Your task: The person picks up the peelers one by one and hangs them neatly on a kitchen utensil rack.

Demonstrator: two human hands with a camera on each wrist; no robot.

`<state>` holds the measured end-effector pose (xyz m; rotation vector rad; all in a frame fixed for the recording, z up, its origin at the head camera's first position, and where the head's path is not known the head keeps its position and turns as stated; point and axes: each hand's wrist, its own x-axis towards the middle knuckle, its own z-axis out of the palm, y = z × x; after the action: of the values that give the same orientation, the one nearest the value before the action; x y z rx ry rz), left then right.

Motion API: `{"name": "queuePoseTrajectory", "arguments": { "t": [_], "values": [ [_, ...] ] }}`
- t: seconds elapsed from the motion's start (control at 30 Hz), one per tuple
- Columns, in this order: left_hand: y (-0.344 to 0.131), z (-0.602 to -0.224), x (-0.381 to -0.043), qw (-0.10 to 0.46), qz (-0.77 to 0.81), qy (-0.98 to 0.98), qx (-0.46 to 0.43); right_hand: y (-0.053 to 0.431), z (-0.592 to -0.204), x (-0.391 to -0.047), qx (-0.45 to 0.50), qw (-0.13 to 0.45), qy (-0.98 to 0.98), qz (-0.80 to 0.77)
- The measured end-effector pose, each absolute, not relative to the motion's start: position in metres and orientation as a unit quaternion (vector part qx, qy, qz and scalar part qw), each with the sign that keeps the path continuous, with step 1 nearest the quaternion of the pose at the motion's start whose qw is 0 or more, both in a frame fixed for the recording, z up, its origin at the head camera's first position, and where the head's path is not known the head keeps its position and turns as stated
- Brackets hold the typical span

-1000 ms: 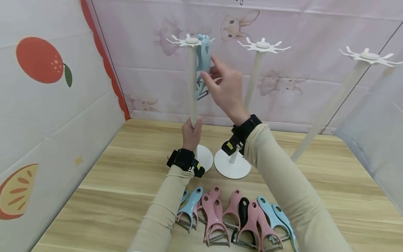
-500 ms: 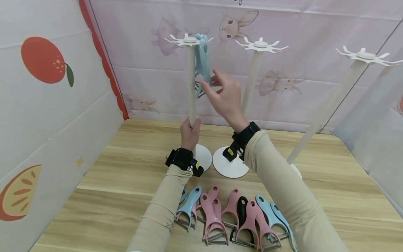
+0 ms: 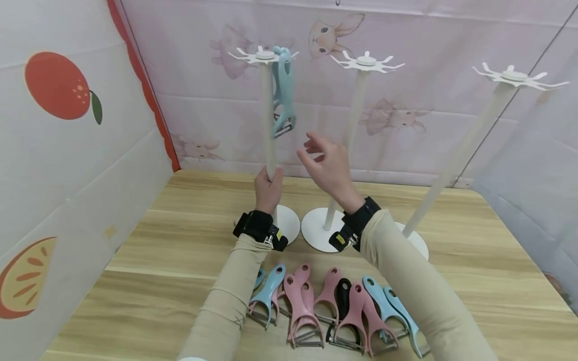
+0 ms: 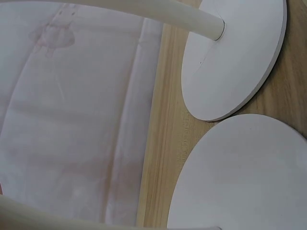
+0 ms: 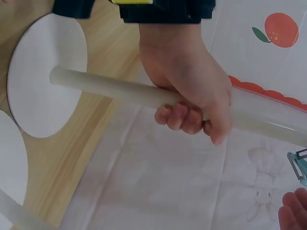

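My left hand grips the white pole of the left stand, its fingers wrapped round it in the right wrist view. From the right side of that stand's hooked top hang light blue peelers, overlapping so that I cannot tell how many. Below and to the right of them is my right hand, holding nothing, its fingers loosely bent and apart from the peelers. On the table in front lie several peelers: pink ones, blue ones and a black one.
Two more white stands rise to the right, the middle one with its hooked top and the right one with its own. Their round bases, including the middle base, sit on the wooden table. Printed cloth hangs behind.
My right hand has let go of the hanging blue peeler and moved down and away from it. The peeler stays on the stand. My left hand keeps its grip on the pole.
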<state>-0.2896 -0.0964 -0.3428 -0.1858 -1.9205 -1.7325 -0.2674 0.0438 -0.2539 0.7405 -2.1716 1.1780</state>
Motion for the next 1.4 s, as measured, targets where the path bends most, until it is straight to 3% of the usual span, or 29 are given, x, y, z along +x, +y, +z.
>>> {"name": "queuePoseTrajectory", "arguments": {
  "t": [0.17,0.67,1.03,1.4],
  "values": [
    [-0.101,-0.362,-0.310,0.266,-0.645,-0.714,-0.058,0.052,-0.262,-0.259,0.286,0.277,-0.809,0.433],
    [-0.098,-0.344,-0.289,0.278,-0.641,-0.712,-0.074,0.094,-0.295,-0.240,0.253,0.230,-0.838,0.425],
    [-0.100,-0.365,-0.311,0.267,-0.641,-0.717,-0.066,0.136,-0.320,-0.218,0.209,0.188,-0.882,0.379],
    [-0.098,-0.348,-0.296,0.260,-0.648,-0.712,-0.073,0.185,-0.350,-0.190,0.175,0.147,-0.924,0.307]
  ]
}}
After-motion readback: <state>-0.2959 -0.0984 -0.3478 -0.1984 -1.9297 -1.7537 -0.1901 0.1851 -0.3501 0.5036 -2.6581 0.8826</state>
